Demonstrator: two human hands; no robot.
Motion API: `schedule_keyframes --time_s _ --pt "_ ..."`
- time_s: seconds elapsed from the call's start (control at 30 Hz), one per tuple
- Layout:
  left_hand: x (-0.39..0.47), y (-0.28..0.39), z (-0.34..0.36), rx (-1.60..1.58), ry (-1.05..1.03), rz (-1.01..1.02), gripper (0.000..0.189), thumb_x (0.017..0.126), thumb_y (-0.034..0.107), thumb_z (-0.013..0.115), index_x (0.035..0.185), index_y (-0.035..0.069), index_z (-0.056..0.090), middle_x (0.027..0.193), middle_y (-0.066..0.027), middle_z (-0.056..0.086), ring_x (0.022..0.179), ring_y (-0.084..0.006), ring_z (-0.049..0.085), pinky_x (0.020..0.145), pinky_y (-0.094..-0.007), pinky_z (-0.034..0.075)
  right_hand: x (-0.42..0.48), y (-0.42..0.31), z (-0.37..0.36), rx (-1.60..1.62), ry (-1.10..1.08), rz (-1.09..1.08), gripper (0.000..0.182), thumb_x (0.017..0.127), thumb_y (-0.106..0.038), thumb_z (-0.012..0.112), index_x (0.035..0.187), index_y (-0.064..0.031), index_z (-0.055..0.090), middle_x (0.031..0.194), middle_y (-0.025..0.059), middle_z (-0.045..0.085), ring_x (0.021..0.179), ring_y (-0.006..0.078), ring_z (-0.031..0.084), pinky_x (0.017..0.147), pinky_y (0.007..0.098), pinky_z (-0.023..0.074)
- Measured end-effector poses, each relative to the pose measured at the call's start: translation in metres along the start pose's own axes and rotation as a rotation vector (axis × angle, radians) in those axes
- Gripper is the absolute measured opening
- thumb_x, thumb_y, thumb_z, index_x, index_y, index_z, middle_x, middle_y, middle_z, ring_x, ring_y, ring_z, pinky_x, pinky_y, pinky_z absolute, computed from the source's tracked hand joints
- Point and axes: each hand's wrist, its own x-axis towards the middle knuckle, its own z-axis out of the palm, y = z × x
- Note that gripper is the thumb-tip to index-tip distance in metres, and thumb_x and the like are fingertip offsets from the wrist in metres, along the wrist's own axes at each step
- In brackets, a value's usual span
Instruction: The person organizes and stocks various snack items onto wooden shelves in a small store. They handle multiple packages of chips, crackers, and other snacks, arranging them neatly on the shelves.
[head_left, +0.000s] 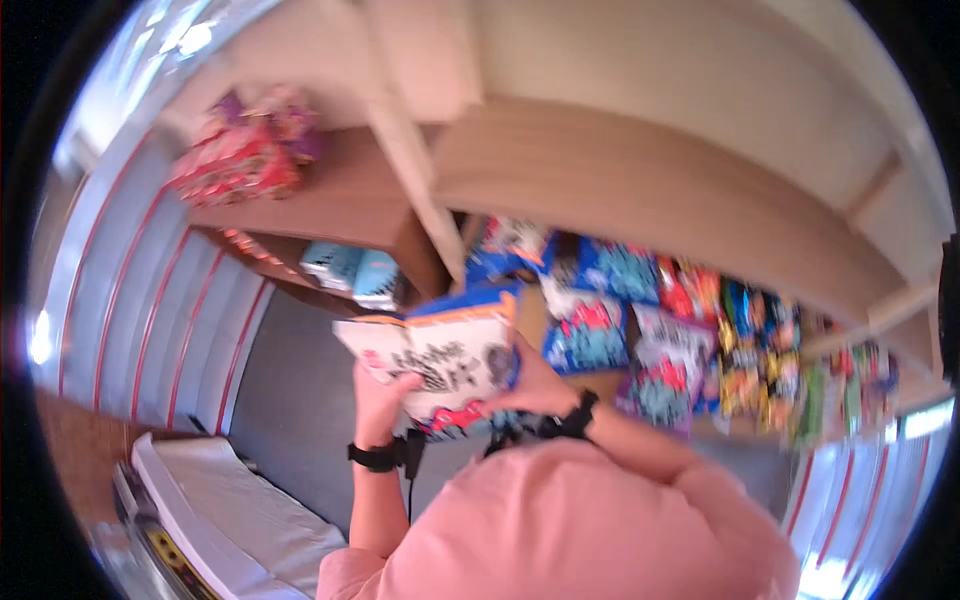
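Both hands hold a white and blue snack bag (454, 349) with an orange stripe, dark lettering and a pink figure near its bottom. My left hand (381, 397) grips its left side, the thumb across the front. Around the right edge curls my right hand (536, 382). Another white and blue bag (585, 326) of similar look lies beyond my right hand on the shelf. Beside it is a purple and white snack bag (667, 364). Some blur covers the print on the held bag.
Red packets (240, 161) sit on a wooden shelf (352, 187) at upper left, with light-blue boxes (375, 277) below. Yellow packets (757, 375) line the right. A wooden post (409, 150) rises between shelf sections. A white-covered surface (232, 502) is at lower left.
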Motion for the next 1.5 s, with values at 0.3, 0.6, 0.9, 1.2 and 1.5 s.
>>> schedule_keyframes --time_s 0.3,0.6,0.9,1.2,1.5 --pt "0.007 0.014 0.029 -0.053 -0.075 0.023 0.061 0.058 0.004 0.083 0.112 0.001 0.053 0.104 -0.0061 0.063 0.093 -0.0140 0.060 0.083 -0.0302 0.050 -0.003 -0.018 -0.023 0.145 -0.159 0.091 0.105 0.053 -0.008 0.090 0.136 -0.0032 0.026 0.133 0.0093 0.043 0.121 0.0183 0.043 0.102 0.0345 0.0364" --pt "0.000 0.024 0.035 -0.156 -0.100 0.099 0.073 0.055 0.012 0.086 0.117 -0.002 0.049 0.106 -0.0063 0.062 0.096 -0.0155 0.060 0.086 -0.0305 0.048 -0.005 -0.042 -0.022 -0.005 -0.023 -0.051 0.100 0.056 -0.012 0.089 0.135 -0.0028 0.028 0.129 0.0104 0.047 0.119 0.0196 0.046 0.100 0.0341 0.0379" --pt "-0.010 0.030 0.037 -0.174 -0.317 0.072 0.116 0.058 0.031 0.085 0.144 0.001 0.013 0.141 -0.0115 0.033 0.131 -0.0217 0.031 0.108 -0.0334 0.024 -0.005 -0.046 -0.034 0.187 0.110 0.059 0.095 0.056 -0.007 0.087 0.133 -0.0001 0.031 0.123 0.0086 0.052 0.112 0.0175 0.052 0.096 0.0329 0.0425" --pt "-0.027 0.017 0.025 0.128 -0.333 0.149 0.096 0.073 0.034 0.076 0.143 0.003 0.019 0.139 -0.0181 0.036 0.129 -0.0276 0.037 0.108 -0.0398 0.025 0.022 -0.116 -0.101 0.326 0.460 -0.047 0.061 0.069 0.004 0.070 0.123 -0.0040 0.045 0.112 0.0052 0.059 0.100 0.0166 0.058 0.089 0.0316 0.0469" --pt "-0.064 -0.006 -0.013 0.233 -0.168 0.006 0.065 0.080 0.024 0.070 0.135 0.006 0.039 0.129 -0.0099 0.051 0.122 -0.0208 0.046 0.103 -0.0365 0.033 0.060 -0.143 -0.140 0.307 0.427 -0.097 0.052 0.077 -0.003 0.069 0.124 -0.0001 0.046 0.116 0.0108 0.059 0.101 0.0197 0.060 0.088 0.0334 0.0480"
